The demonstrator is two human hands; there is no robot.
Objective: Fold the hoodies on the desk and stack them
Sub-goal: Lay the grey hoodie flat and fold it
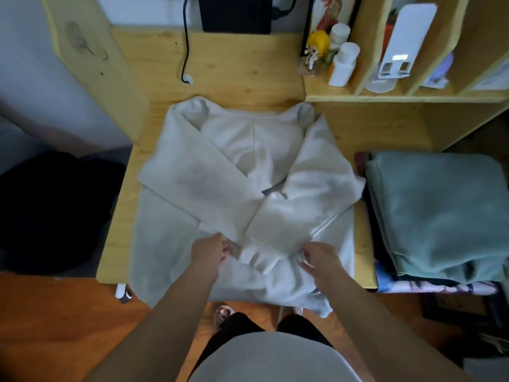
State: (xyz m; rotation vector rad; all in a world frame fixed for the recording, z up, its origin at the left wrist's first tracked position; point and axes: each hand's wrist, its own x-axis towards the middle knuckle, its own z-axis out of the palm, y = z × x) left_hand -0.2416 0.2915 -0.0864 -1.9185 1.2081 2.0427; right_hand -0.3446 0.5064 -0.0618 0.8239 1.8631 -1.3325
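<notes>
A cream-white hoodie (248,150) lies spread on the wooden desk (237,67), its two sleeves folded inward and crossed over the body. Its near edge hangs over the desk's front. My left hand (209,253) grips the fabric by the cuff of the left sleeve, fingers curled. My right hand (321,257) pinches the cloth just right of the crossed cuffs. On the right sits a stack of folded clothes topped by a grey-green hoodie (438,210).
A black cable (186,51) hangs down at the back of the desk. Shelves (399,97) at the back right hold white bottles (343,64) and a yellow figure (318,46). A dark bundle (57,210) lies left of the desk. My feet stand on the wooden floor below.
</notes>
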